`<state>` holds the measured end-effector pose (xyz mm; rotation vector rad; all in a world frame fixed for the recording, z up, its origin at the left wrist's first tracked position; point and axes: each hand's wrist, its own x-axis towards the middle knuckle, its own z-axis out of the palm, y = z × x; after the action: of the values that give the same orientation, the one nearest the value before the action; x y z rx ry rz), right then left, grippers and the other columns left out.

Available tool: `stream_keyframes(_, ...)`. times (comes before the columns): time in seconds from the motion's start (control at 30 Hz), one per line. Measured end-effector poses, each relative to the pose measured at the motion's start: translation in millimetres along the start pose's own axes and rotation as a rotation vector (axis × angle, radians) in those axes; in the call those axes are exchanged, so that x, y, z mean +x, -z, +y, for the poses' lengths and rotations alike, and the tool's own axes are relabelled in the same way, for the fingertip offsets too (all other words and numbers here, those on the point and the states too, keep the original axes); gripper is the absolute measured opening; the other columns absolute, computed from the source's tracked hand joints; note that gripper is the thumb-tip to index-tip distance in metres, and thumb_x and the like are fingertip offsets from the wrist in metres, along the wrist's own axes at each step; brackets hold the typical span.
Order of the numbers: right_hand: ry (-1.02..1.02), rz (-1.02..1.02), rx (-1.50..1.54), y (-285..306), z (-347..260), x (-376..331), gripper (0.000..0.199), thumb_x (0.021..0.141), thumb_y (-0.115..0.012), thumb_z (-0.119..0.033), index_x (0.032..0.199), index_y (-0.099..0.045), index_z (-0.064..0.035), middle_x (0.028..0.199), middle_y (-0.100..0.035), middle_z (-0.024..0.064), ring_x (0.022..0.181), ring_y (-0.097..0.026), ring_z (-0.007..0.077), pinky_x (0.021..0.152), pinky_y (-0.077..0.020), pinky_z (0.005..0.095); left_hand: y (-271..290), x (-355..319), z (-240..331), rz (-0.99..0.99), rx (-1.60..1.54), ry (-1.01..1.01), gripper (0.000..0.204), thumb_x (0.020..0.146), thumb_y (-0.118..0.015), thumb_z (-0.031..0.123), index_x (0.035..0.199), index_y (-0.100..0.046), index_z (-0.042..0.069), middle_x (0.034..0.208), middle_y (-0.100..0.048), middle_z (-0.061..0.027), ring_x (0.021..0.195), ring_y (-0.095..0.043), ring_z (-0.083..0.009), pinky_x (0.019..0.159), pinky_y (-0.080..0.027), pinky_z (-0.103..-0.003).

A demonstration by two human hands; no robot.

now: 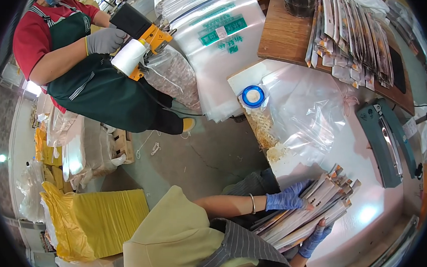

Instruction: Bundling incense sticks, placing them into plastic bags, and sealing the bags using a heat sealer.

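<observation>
Both gloved hands grip one stack of flat pouches (306, 207) at the near edge of the white tabletop (363, 157). Left hand (287, 199) lies curled over the top of the stack, fingers closed on it; right hand (314, 237) holds from underneath, fingers wrapped up around the lower edge — its palm is hidden by the pouches. Beyond the stack lie a crumpled clear plastic bag (303, 109) and a blue-rimmed round lid (253, 96). To the stack's right sits a grey-green sealing machine (386, 141). Far left of the stack, another person (81, 62) in a green apron holds a handheld tool — its details are hard to make out.
</observation>
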<state>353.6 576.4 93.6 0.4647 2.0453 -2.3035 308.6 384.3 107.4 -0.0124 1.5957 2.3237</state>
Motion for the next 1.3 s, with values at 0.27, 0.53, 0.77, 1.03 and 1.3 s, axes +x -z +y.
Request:
stream_keyframes(0.27,0.007,-0.016,-0.039,0,2,1,0.066,0.077,-0.062,-0.038,0.120,-0.039,0.0066,0.113,-0.049,0.0160,0.100,-0.049,0.0228,0.088,-0.0396,0.0330,1,0,0,0.001,0.018,-0.011,0.084,0.063,-0.076,0.032,0.127,-0.033,-0.001,0.122,-0.041,-0.0145,0.117,-0.036,-0.0236,0.102,-0.024,-0.033)
stream_keyframes(0.53,0.007,-0.016,-0.030,-1,-1,0,0.067,0.077,-0.061,-0.039,0.120,-0.039,0.0065,0.113,-0.049,0.0160,0.100,-0.048,0.0234,0.089,-0.0390,0.0332,-1,0,-2,0.027,0.013,-0.023,0.085,0.059,-0.078,0.029,0.126,-0.034,0.000,0.119,-0.044,-0.0133,0.113,-0.040,-0.0237,0.100,-0.027,-0.033)
stream_keyframes(0.77,-0.028,-0.009,0.015,0,2,-3,0.072,0.073,-0.067,-0.035,0.122,-0.037,0.0078,0.117,-0.048,0.0176,0.103,-0.048,0.0252,0.090,-0.0385,0.0343,1,-6,2,0.022,0.026,0.028,0.091,0.059,-0.077,0.037,0.127,-0.031,-0.003,0.121,-0.041,-0.0165,0.116,-0.037,-0.0264,0.101,-0.027,-0.035)
stream_keyframes(1.03,-0.300,-0.026,0.105,49,7,-29,0.040,0.079,-0.058,-0.027,0.109,-0.050,-0.0018,0.099,-0.055,0.0085,0.090,-0.053,0.0177,0.078,-0.0430,0.0279,-46,-12,16,-0.134,0.464,0.166,0.115,0.050,-0.078,0.050,0.132,-0.018,-0.003,0.129,-0.030,-0.0228,0.123,-0.029,-0.0343,0.102,-0.025,-0.036)
stream_keyframes(1.3,-0.320,-0.095,0.189,-36,-76,20,0.030,0.072,-0.064,-0.024,0.090,-0.060,-0.0013,0.077,-0.059,0.0033,0.064,-0.054,0.0127,0.059,-0.0430,0.0250,-26,26,55,-0.131,0.079,0.104,0.089,0.055,-0.082,0.013,0.127,-0.031,0.001,0.115,-0.050,-0.0120,0.101,-0.052,-0.0205,0.086,-0.046,-0.032)
